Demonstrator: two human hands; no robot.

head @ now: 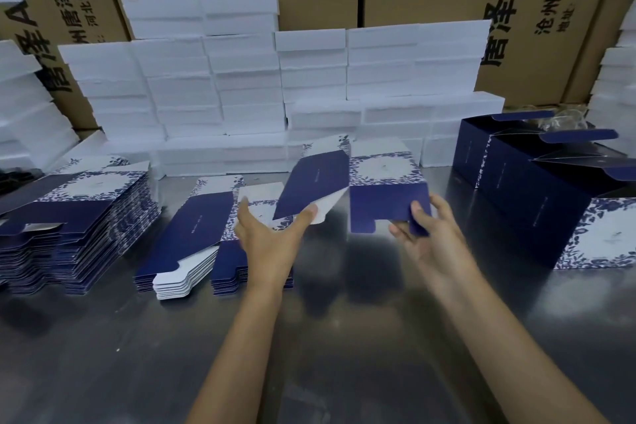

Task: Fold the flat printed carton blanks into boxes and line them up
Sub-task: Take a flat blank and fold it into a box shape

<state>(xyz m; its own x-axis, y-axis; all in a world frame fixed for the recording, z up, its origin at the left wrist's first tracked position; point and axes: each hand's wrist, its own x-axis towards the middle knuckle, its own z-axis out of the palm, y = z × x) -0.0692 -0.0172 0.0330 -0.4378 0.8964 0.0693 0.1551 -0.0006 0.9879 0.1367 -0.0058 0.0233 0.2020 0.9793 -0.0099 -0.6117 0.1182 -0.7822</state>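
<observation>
Both hands were up over the steel worktop (309,337) with one carton blank (378,182) between them, lifted clear of the surface and half opened. The right hand (425,234) pinched the lower right corner of the navy panel, thumb on the near face and fingers curled behind. The left hand (272,234) lay mostly open, fingers straight, its tips pressing up under the loose navy flap (315,179) that tilted away to the left (white underside showing just beside the fingertips). So the blank sat dead centre, straight ahead of both hands, its long axis running roughly left to right, each hand on its own end; neither looked nearer than the other.

The blank showed deep navy panels and one pale panel framed in blue flowers. It looked thin and springy, by my reckoning, and likely to pop flat if the pinch slipped.

Off to the right stood the folded boxes (550,193), lids still open, in a row. On the left waited a tall stack of flat blanks (75,227), with a smaller pile (192,241) just beside the left wrist.
</observation>
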